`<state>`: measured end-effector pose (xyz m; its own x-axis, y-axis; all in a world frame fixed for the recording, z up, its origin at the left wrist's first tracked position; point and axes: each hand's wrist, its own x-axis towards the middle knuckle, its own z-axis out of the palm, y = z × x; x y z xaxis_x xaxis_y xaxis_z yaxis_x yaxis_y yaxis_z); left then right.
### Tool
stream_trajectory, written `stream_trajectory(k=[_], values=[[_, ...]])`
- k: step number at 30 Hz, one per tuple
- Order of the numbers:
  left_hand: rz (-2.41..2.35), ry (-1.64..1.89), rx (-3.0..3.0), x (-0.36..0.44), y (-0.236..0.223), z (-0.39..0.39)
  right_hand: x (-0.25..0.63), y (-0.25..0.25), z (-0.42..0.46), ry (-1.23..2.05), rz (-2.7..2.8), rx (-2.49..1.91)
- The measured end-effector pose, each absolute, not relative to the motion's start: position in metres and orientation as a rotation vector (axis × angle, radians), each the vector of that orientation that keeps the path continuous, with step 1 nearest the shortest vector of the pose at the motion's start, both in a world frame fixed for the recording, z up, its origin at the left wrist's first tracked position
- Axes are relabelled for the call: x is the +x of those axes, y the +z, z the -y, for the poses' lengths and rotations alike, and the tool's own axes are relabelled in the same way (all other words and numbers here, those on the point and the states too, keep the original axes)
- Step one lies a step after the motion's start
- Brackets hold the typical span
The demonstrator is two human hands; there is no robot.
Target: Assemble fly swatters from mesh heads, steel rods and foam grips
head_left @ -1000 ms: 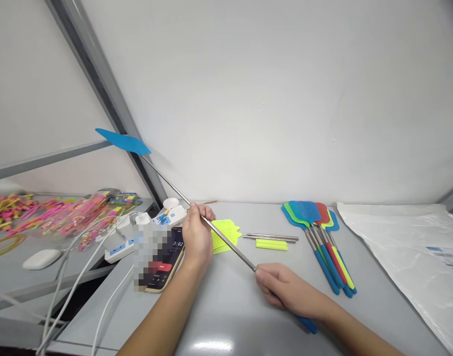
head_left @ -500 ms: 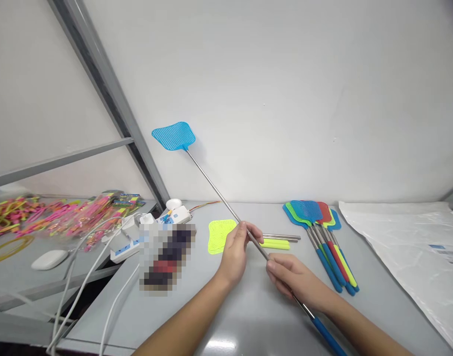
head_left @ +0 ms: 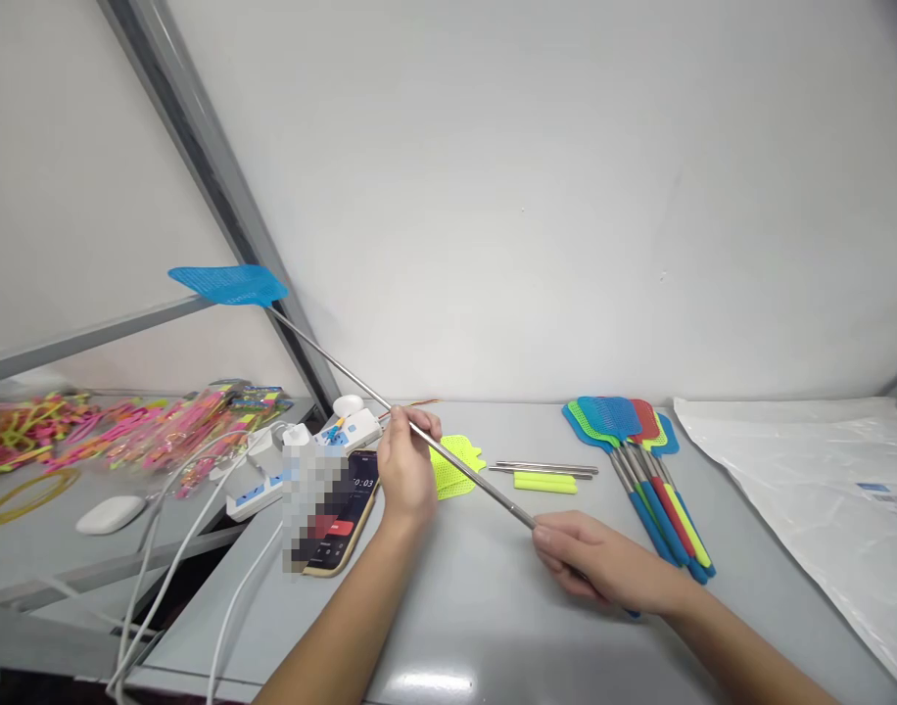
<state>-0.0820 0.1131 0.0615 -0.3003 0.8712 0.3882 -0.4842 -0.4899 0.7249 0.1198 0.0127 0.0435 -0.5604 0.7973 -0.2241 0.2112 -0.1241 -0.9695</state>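
A fly swatter with a blue mesh head (head_left: 232, 285) slants up to the left across the head view on a long thin metal rod. Partway along that rod my left hand (head_left: 408, 470) is closed around it. My right hand (head_left: 591, 558) grips the rod's lower, thicker part; most of the blue handle is hidden behind that hand. Beyond my left hand lie yellow-green mesh swatter heads (head_left: 459, 465), partly covered by it. Several metal rods (head_left: 543, 469) rest behind short yellow-green handle tubes (head_left: 544, 483) on the grey table.
Several swatters (head_left: 643, 470) in mixed colours are stacked at right, near a white plastic sheet (head_left: 786, 490). A phone (head_left: 346, 519), partly blurred, lies left of my hands beside a power strip (head_left: 254, 497) with trailing cables. Bagged colourful items (head_left: 184, 431) cover the shelf at far left.
The blue swatter head has swung left and the rod lies flatter. My left hand has slid left, farther from my right, which keeps its place. More of the yellow-green heads and rods shows.
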Motion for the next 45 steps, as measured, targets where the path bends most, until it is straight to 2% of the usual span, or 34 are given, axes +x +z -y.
stream_trajectory(k=[2, 6, 9, 15, 24, 29, 39, 45], values=[[-0.636, 1.850, 1.072, -0.079, 0.059, -0.106, 0.120, 0.044, -0.013, 1.701, 1.696, -1.146], [-0.681, 1.427, 1.438, -0.055, 0.047, -0.078, 0.120, 0.040, -0.016, 1.622, 1.623, -1.155], [-0.674, 1.282, 1.488, -0.043, 0.043, -0.065, 0.118, 0.039, -0.019, 1.556, 1.611, -1.106], [-0.646, 1.419, 1.468, -0.044, 0.051, -0.067, 0.109, 0.045, -0.019, 1.574, 1.613, -0.961], [-0.672, 1.492, 1.473, -0.046, 0.051, -0.069, 0.134, 0.037, -0.021, 1.947, 1.730, -0.875], [-0.679, 1.511, 1.457, -0.045, 0.048, -0.069, 0.133, 0.034, -0.024, 2.113, 1.537, -0.860], [-0.685, 1.288, 1.458, -0.033, 0.036, -0.062, 0.126, 0.023, -0.027, 1.938, 1.394, -0.880], [-0.675, 1.270, 1.446, -0.046, 0.048, -0.077, 0.127, 0.024, -0.027, 1.965, 1.376, -0.870]])
